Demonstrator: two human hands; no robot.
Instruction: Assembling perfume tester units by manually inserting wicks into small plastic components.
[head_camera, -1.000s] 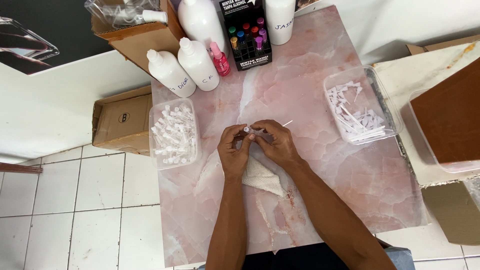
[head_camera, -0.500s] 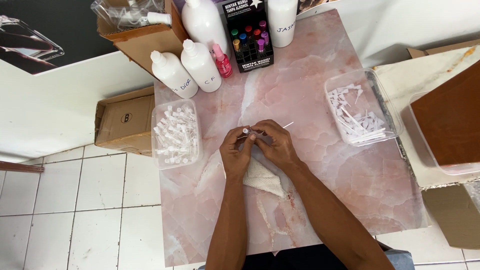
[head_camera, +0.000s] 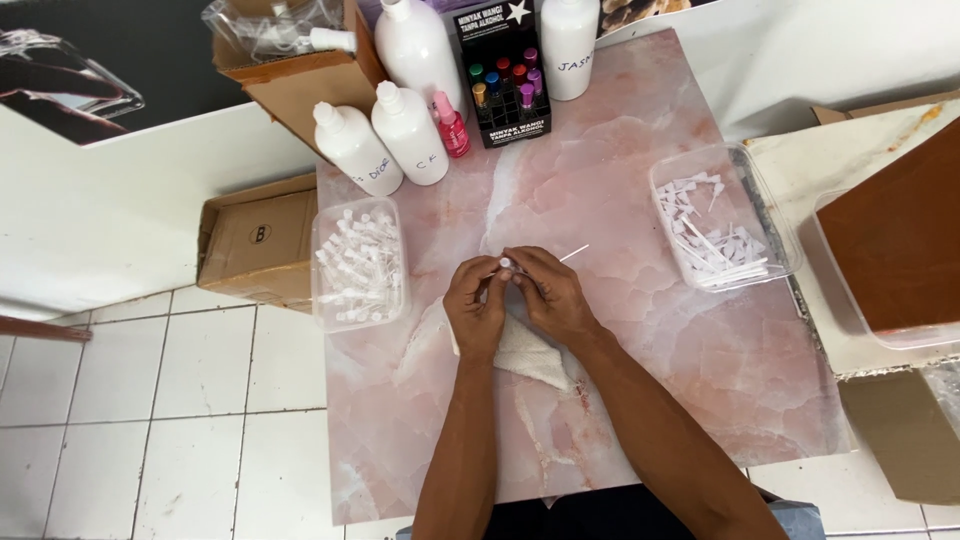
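Seen from above, a person's two hands meet near the middle of a pink marble-patterned worktop (head_camera: 640, 200). The left hand (head_camera: 476, 308) and the right hand (head_camera: 548, 295) are both pinched narrow around one tiny clear vial (head_camera: 505, 263), held between the fingertips just above a folded white cloth (head_camera: 525, 350). The cloth lies directly under the hands, likely to catch drips or cushion small parts. A thin white tube (head_camera: 574, 253) sticks out to the right of the vial; whether it is attached to the vial cannot be told.

Left of the cloth sits one clear plastic tub (head_camera: 360, 262) full of small clear vials, too many and too jumbled to count. Well to the right of the cloth, a second clear tub (head_camera: 722, 228) holds a heap of white dip-tube pieces, also uncountable. The two tubs flank the hands, so each lies within easy reach of one hand.

Beyond the cloth, at the far edge, stand four white bottles (head_camera: 410, 132), two nearer and two behind. Beside them stand one small pink bottle (head_camera: 452, 126) and one black display box (head_camera: 503, 75) of coloured-capped vials, about eight caps visible. An open cardboard box (head_camera: 290, 70) holds clear plastic at the far left corner.
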